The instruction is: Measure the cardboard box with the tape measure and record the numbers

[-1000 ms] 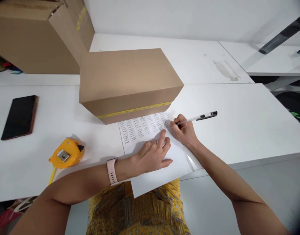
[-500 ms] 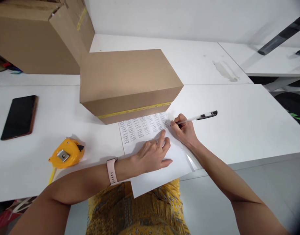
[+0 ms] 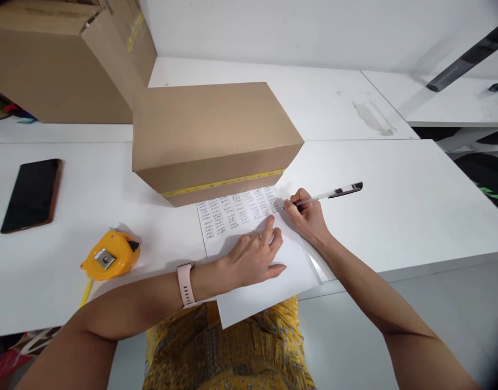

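Observation:
My right hand [image 3: 306, 216] is closed around a clear pen [image 3: 330, 194] with a black end, its tip down at the right side of the handwriting. Under both hands lies a white sheet of paper [image 3: 249, 303], its upper part covered in columns of small handwritten marks. My left hand [image 3: 254, 254] rests on the sheet with fingers apart, the index fingertip just below the writing. The paper's near corner hangs past the table edge, and its top meets the front of a closed cardboard box [image 3: 212, 124].
A yellow tape measure [image 3: 114, 254] lies left of my forearm, some tape pulled out. Farther left is a dark phone [image 3: 32, 195]. A larger open cardboard box [image 3: 57, 70] stands at the back left. The white table [image 3: 379, 216] ends in front of me.
The pen's upper end has tilted very slightly while my right hand stays at nearly the same spot. My left hand, the paper and the boxes hold still.

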`<state>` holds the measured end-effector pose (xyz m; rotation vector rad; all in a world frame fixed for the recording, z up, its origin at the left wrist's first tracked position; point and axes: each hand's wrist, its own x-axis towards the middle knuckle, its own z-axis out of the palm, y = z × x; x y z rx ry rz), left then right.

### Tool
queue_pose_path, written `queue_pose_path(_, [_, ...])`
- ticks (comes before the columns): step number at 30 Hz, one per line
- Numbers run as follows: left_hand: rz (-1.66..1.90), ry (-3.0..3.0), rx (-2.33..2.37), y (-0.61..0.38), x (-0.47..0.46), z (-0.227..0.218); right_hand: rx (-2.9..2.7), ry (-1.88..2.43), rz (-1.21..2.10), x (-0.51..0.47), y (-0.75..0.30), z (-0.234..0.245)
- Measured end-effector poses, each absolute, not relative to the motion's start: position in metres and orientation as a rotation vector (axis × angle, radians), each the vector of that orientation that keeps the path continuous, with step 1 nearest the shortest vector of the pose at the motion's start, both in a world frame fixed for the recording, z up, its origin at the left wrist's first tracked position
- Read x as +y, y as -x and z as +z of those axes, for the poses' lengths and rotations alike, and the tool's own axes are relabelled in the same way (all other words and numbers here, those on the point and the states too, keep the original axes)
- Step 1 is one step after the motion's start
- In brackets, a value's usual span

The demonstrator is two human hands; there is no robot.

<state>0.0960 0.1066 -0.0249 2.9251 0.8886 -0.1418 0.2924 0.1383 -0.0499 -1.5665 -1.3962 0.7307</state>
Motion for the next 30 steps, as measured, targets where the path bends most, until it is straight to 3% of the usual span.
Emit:
queue_pose_path(22, [-0.154,-2.923,0.889,-0.096,0.106,-0.025,-1.381,1.565,0.721,0.139,-0.294,-0.053])
queue_pose_path(30, [-0.247,-2.898,0.886,-0.096,0.109,-0.023,-1.441,1.573,0.285,0.156,-0.341,-0.059])
